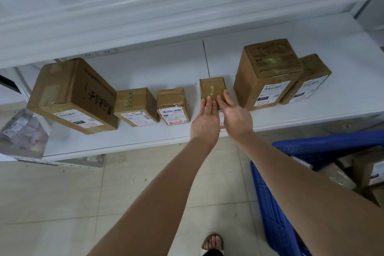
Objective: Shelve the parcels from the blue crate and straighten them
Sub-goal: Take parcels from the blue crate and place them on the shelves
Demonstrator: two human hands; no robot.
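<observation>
A small brown box [212, 87] stands on the white shelf [145, 141], and everything else is placed from it; the left hand [206, 115] lies against its near face, fingers straight and close together, fingertips at its top edge; the right hand [233, 115] lies just beside, its fingers slanting onto the box's right front corner; neither hand curls round anything, both are flat and relaxed (the box's front label is mostly hidden behind them); left of the small box, a little apart, sits a taped box [173, 106] with its label facing forward; further left is a squat box [136, 106], and beyond that a large box [72, 93] turned at an angle, close against the squat one; right of the small box, near but apart, a tall box [268, 70] stands upright, with a lower box [309, 79] against its far side; below and to the right of the small box, on the tiled floor [62, 193], is the blue crate [276, 203] with parcels [340, 174] inside; far to the left and lower lies a bagged parcel [22, 131]; straight below, a sandalled foot [213, 242]
</observation>
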